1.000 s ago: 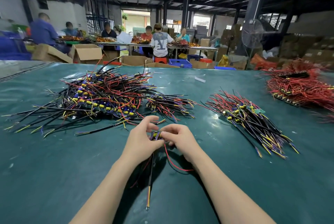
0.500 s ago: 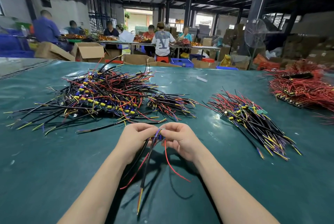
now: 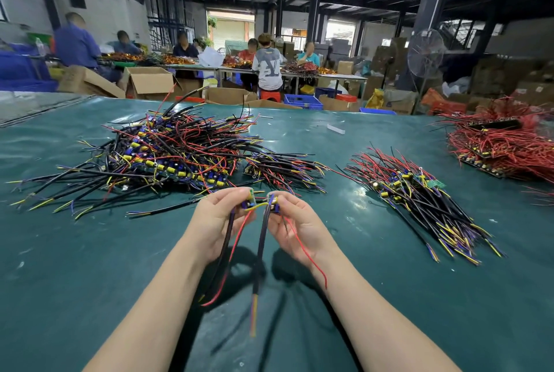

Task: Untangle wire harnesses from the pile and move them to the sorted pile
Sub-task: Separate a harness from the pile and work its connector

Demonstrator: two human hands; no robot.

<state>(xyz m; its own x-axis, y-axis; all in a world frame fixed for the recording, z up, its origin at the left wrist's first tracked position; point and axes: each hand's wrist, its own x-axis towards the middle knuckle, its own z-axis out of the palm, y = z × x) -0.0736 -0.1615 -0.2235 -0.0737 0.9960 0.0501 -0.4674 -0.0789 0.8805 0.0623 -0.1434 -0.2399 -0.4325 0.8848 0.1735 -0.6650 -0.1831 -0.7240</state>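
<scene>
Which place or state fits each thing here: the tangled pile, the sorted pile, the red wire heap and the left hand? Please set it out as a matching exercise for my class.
Things
1. tangled pile
2. sorted pile
3. red wire heap
4. left hand

Places or states
A. at the far right of the table
B. left of centre, wires crossing every way
C. gripping a harness whose black cable hangs down
D. right of centre, wires lying roughly parallel

Pairs: 1-B, 2-D, 3-A, 4-C
</scene>
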